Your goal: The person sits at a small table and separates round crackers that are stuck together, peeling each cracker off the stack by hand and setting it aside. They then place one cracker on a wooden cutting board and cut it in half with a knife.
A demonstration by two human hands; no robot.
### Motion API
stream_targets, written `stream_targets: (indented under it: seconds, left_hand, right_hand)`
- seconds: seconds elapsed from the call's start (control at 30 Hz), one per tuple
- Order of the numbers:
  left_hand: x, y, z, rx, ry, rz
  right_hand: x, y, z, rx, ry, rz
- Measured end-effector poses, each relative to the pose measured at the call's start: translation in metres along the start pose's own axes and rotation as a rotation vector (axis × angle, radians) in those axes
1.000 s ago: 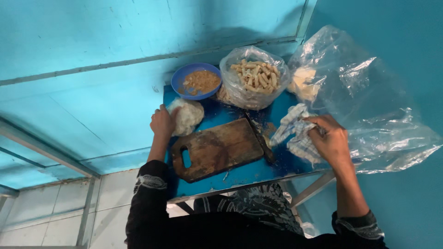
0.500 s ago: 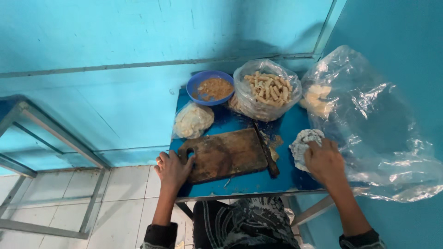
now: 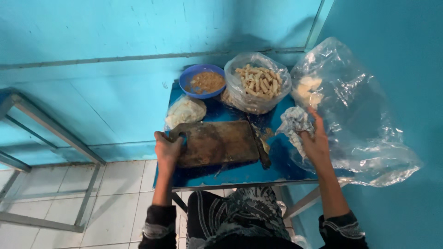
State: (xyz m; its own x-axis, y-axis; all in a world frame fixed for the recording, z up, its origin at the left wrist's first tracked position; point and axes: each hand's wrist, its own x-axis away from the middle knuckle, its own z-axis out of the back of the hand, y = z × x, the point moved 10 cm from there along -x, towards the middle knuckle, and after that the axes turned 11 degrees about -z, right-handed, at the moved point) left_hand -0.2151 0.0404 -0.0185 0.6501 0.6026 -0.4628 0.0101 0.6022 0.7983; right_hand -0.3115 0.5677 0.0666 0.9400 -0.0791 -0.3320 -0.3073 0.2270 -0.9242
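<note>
The left hand has its grip clenched on the handle end of the board, fingers curled round the edge by the hole, so that the worn, dark wooden board lies flat on the blue table with its long side running left to right, near the front edge. The right hand holds a crumpled white cloth at the right side of the table, the thumb and palm closed on it while the fingers stretch up toward the big clear bag that spills off the table's right end; pale lumps show inside the bag near its top. A knife lies just beside the board's right edge, its dark handle pointing toward the person. Behind the board, at the left, sits a small bag of white stuff, touching or nearly touching the board's far edge. Farther back stands a blue bowl of brown crumbs, and to its right an open bag of pale sticks. The table stands against a blue wall; white floor tiles and a metal frame show to the left.
</note>
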Motion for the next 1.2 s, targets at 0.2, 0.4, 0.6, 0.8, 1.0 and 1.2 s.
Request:
stream_targets:
  seconds: [0.2, 0.4, 0.6, 0.8, 1.0, 1.2]
  left_hand:
    - [0.009, -0.033, -0.075, 0.964, -0.393, 0.572]
    - [-0.015, -0.010, -0.065, 0.915, -0.409, 0.509]
    - [-0.044, 0.006, -0.064, 0.898, -0.444, 0.479]
    - [-0.063, 0.019, -0.080, 0.944, -0.475, 0.479]
    - [-0.066, 0.023, -0.092, 0.986, -0.499, 0.516]
    - [-0.074, 0.027, -0.093, 1.000, -0.539, 0.482]
  right_hand:
    - [-0.007, 0.076, -0.004, -0.594, -0.152, -0.414]
    - [0.047, 0.044, -0.028, -0.353, -0.433, -0.111]
    - [0.133, -0.025, -0.127, 0.632, -0.660, 0.318]
    - [0.192, -0.076, -0.210, 0.530, -0.662, 0.740]
    - [0.112, -0.047, -0.243, 0.529, -0.503, 0.656]
    - [0.160, -0.063, -0.271, 0.189, -0.418, 0.443]
